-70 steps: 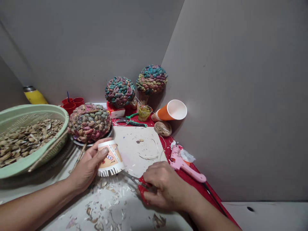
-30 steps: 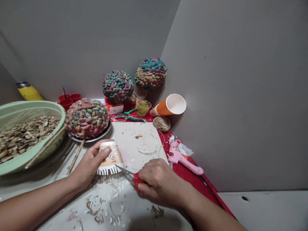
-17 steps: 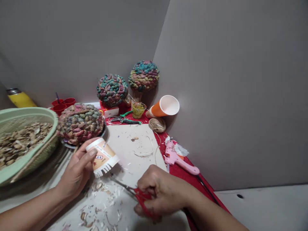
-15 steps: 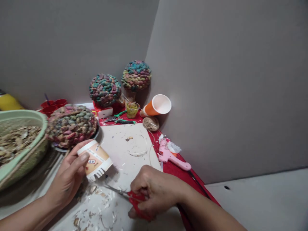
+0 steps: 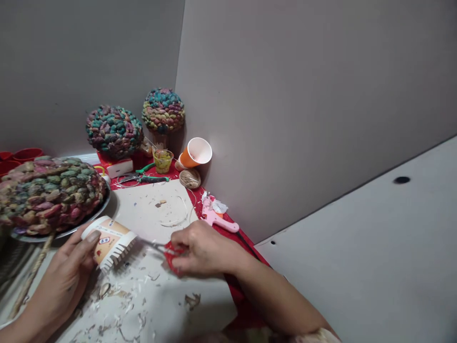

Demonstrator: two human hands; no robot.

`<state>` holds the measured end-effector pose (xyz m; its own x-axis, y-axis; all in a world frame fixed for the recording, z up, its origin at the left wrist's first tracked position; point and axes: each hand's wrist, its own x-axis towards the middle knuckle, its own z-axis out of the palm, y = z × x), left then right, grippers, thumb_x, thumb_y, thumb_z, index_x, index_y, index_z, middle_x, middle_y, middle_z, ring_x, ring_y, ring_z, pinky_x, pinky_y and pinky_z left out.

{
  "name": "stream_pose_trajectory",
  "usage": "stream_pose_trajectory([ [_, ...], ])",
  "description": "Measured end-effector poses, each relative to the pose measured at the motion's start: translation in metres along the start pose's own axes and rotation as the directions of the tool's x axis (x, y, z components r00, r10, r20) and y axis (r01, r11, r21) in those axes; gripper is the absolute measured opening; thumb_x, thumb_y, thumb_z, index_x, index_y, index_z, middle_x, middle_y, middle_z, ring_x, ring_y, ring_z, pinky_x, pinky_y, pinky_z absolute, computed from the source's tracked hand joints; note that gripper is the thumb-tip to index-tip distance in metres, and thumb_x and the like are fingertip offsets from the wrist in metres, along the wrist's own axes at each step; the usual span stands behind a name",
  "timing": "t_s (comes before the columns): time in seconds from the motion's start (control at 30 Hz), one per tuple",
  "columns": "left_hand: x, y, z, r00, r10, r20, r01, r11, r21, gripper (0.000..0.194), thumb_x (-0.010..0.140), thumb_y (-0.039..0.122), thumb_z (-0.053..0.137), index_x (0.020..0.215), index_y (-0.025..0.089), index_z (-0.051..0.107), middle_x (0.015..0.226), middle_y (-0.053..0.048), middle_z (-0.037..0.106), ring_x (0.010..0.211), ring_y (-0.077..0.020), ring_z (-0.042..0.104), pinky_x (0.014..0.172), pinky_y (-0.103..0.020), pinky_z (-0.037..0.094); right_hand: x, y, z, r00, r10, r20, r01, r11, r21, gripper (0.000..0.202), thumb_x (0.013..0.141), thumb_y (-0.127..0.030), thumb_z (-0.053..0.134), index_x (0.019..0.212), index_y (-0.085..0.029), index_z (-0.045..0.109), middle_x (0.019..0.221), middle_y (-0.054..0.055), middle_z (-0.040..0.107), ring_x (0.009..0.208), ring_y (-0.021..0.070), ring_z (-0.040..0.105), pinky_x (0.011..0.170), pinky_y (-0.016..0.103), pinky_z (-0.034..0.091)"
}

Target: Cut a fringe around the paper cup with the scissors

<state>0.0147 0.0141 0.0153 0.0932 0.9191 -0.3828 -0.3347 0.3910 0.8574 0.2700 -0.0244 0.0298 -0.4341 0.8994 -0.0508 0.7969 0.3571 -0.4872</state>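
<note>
My left hand (image 5: 66,281) grips a small paper cup (image 5: 109,242), tilted on its side, its rim cut into a white fringe. My right hand (image 5: 202,247) holds red-handled scissors (image 5: 167,248), whose blades reach left and touch the fringed rim. Both hands work low over a white board (image 5: 157,305) littered with paper snippets.
A shell-covered dome on a metal plate (image 5: 50,195) sits just behind my left hand. Two more coloured domes (image 5: 114,129) stand at the back corner, with an orange cup (image 5: 194,152), twine ball (image 5: 190,178), pliers (image 5: 143,179) and a pink glue gun (image 5: 214,216). Grey walls close the back and right.
The view has swung right, so the green basket has left the frame. The scissors drew away from the cup and have come back to its fringe; the cup is tilted further.
</note>
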Motion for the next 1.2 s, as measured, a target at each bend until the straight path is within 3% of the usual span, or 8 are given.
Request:
stream_pose_trajectory([
  [0.1,0.003,-0.005,-0.004,0.997,0.067,0.049,-0.067,0.998,-0.006,0.04,0.073,0.03,0.082,0.111,0.031,0.069,0.059,0.005,0.066,0.053,-0.0163,0.063,0.048,-0.021,0.056,-0.002,0.009,0.001,0.961,0.262,-0.09,-0.273,0.951,-0.147,0.022,0.082,-0.036,0.071,0.084,-0.016,0.064,0.064,0.0,0.054,0.058,0.0124,0.038,0.056,0.026,0.018],
  [0.2,0.0,-0.01,-0.007,0.99,0.054,0.127,-0.052,0.998,-0.022,0.049,0.074,0.033,0.081,0.12,0.029,0.066,0.076,0.001,0.075,0.063,-0.0178,0.069,0.055,-0.022,0.057,-0.001,0.015,0.008,0.933,0.357,-0.043,-0.36,0.925,-0.122,0.023,0.079,-0.035,0.074,0.088,-0.017,0.064,0.069,0.001,0.059,0.061,0.0142,0.045,0.057,0.025,0.02],
  [0.4,-0.026,-0.014,-0.003,0.873,-0.196,0.446,0.186,0.98,0.068,0.058,0.072,0.034,0.081,0.126,0.023,0.066,0.12,-0.012,0.074,0.092,-0.0289,0.074,0.076,-0.034,0.06,0.007,-0.009,0.027,0.945,0.322,-0.06,-0.325,0.944,-0.053,0.015,0.083,-0.031,0.069,0.082,-0.017,0.063,0.071,0.0,0.063,0.064,0.013,0.051,0.057,0.023,0.024],
  [0.63,-0.043,-0.021,0.001,0.859,-0.235,0.454,0.215,0.972,0.096,0.058,0.072,0.032,0.083,0.127,0.021,0.069,0.11,-0.016,0.078,0.094,-0.0323,0.075,0.081,-0.039,0.059,0.014,-0.034,0.043,0.987,0.158,0.009,-0.157,0.972,0.173,0.007,0.073,-0.015,0.068,0.071,-0.016,0.061,0.064,-0.003,0.057,0.059,0.0099,0.046,0.057,0.022,0.028],
  [0.77,-0.047,-0.023,0.002,0.843,-0.274,0.463,0.27,0.96,0.075,0.062,0.068,0.03,0.086,0.126,0.017,0.07,0.097,-0.015,0.081,0.084,-0.0317,0.076,0.073,-0.038,0.061,0.009,-0.022,0.046,0.943,0.172,0.285,-0.324,0.672,0.666,0.012,0.068,-0.011,0.066,0.069,-0.015,0.055,0.056,-0.007,0.055,0.051,0.0068,0.049,0.051,0.017,0.036],
  [0.97,-0.054,-0.024,0.002,0.821,-0.3,0.486,0.292,0.952,0.094,0.063,0.062,0.024,0.088,0.122,0.016,0.072,0.081,-0.013,0.081,0.072,-0.0313,0.076,0.06,-0.033,0.059,-0.004,-0.006,0.069,0.951,0.136,0.276,-0.307,0.477,0.823,0.026,0.07,-0.022,0.072,0.066,-0.017,0.047,0.051,-0.011,0.049,0.041,0.0035,0.047,0.044,0.013,0.036],
  [1.07,-0.058,-0.022,0.0,0.827,-0.297,0.478,0.275,0.954,0.118,0.061,0.06,0.027,0.089,0.118,0.017,0.075,0.079,-0.012,0.081,0.072,-0.0314,0.076,0.063,-0.035,0.061,-0.005,-0.001,0.08,0.944,0.036,0.329,-0.322,0.331,0.887,0.043,0.056,-0.035,0.089,0.067,-0.015,0.053,0.051,-0.009,0.052,0.04,0.0044,0.05,0.044,0.014,0.038],
  [1.2,-0.064,-0.015,-0.002,0.864,-0.266,0.428,0.215,0.963,0.164,0.061,0.055,0.035,0.091,0.112,0.019,0.078,0.081,-0.011,0.081,0.069,-0.031,0.075,0.063,-0.035,0.061,-0.01,0.004,0.077,0.9,-0.104,0.423,-0.377,0.297,0.877,0.065,0.041,-0.056,0.093,0.079,-0.013,0.062,0.062,-0.002,0.063,0.048,0.0114,0.061,0.051,0.022,0.049],
])
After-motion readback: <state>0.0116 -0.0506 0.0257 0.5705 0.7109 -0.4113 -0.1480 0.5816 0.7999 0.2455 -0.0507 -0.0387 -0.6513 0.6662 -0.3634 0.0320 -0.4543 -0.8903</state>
